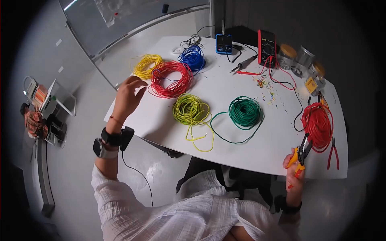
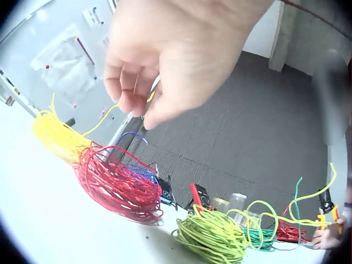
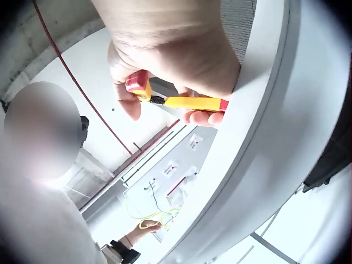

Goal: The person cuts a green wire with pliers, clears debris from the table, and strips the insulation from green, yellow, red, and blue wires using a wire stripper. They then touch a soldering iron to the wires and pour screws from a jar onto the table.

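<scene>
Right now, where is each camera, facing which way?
Head: head-worn, looking forward and down at the table; left hand, right hand and white shirt show.
Left wrist: wrist-worn, looking past its hand toward yellow wire and whiteboard; both hands show.
Right wrist: wrist-worn, looking past the pliers along the table's edge; both hands, shirt and blurred head show.
Head and left wrist views share the yellow wire.

Red-and-black multimeter (image 1: 267,47) next to some jars (image 1: 286,62) on the tabletop (image 1: 249,153), plus a whiteboard (image 1: 140,12) over past it.
</scene>
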`<state>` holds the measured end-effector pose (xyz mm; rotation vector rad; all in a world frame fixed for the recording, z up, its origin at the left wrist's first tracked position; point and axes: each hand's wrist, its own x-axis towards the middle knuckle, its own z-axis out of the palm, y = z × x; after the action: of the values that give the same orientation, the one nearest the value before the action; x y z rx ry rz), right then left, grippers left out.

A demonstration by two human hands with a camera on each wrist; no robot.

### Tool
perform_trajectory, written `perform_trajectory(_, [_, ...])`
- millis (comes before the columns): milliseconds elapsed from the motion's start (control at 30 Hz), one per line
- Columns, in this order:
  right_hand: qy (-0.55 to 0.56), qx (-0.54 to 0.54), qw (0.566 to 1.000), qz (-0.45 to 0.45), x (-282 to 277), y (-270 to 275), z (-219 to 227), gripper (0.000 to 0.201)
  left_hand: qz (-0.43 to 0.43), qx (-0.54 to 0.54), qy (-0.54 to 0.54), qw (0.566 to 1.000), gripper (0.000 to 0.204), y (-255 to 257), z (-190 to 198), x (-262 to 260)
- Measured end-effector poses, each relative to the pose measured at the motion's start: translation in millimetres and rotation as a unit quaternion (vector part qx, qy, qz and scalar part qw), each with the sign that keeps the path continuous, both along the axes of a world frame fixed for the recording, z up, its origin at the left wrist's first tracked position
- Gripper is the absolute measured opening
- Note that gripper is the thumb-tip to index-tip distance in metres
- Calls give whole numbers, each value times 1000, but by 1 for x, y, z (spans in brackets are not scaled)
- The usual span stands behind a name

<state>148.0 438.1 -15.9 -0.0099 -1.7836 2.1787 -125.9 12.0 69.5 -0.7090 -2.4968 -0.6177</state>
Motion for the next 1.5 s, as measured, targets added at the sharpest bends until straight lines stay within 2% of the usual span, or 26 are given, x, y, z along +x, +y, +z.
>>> perform_trajectory(100, [-4,25,1000,3,2,-4,4,74,-33,-49,-19,998,19,0,-14,-15])
perform_trajectory(167, [4,60,998,11,3,0,-2,73,-30,-36,-41,998,23,8,-16,-14])
perform_trajectory(233, [11,93,995,17,4,0,-4,73,-36,-66,34,997,24,13,-21,-18])
perform_trajectory(300, [-3,133,991,10,4,-4,-4,73,-46,-65,43,996,22,17,-20,-21])
perform_trajectory(367, [0,143,990,16,3,-7,-1,72,-54,-128,0,990,19,19,-20,-25])
perform_trajectory(500, [8,170,984,42,2,-5,2,70,-85,-107,-12,991,14,23,-14,-12])
perform_trajectory(567, [-21,152,988,28,1,-10,8,71,-82,17,-136,987,12,29,-12,-3])
perform_trajectory(633, [-49,140,989,14,0,-14,20,71,-95,60,-130,985,13,33,-12,-2])
perform_trajectory(700, [-64,96,993,-24,0,-16,36,71,-59,112,-174,976,12,39,-3,4])
perform_trajectory(733, [-8,121,992,-28,-5,-15,48,72,-62,114,-175,976,12,42,-1,6])
perform_trajectory(767, [-8,123,992,-31,-12,-14,61,72,-70,164,-198,964,11,45,1,7])
perform_trajectory(800, [22,164,986,-34,-21,-12,74,73,-78,214,-221,948,11,48,3,9])
perform_trajectory(833, [52,205,977,-37,-27,-11,86,74,-82,216,-221,948,11,52,6,13])
perform_trajectory(900, [35,225,973,-27,-39,-21,103,73,-106,297,-290,904,18,60,8,25])
perform_trajectory(967, [19,244,970,-16,-52,-39,111,73,-107,304,-279,904,19,63,6,37])
perform_trajectory(1033, [-30,287,957,40,-64,-59,115,67,-109,351,-295,882,18,59,2,44])
perform_trajectory(1100, [-33,268,960,75,-76,-74,105,63,-106,370,-296,874,18,56,-4,45])
perform_trajectory(1200, [-59,242,959,137,-88,-96,107,63,-126,482,-331,802,19,51,-12,49])
perform_trajectory(1300, [-74,264,943,188,-92,-115,111,60,-139,510,-327,783,18,55,-17,60])
perform_trajectory(1400, [-91,131,946,282,-91,-134,107,58,-149,518,-303,786,19,58,-22,72])
perform_trajectory(1433, [-94,133,946,282,-89,-139,106,58,-153,526,-284,787,19,58,-24,75])
perform_trajectory(1500, [-221,-51,906,358,-86,-147,99,57,-159,535,-276,783,19,59,-28,84])
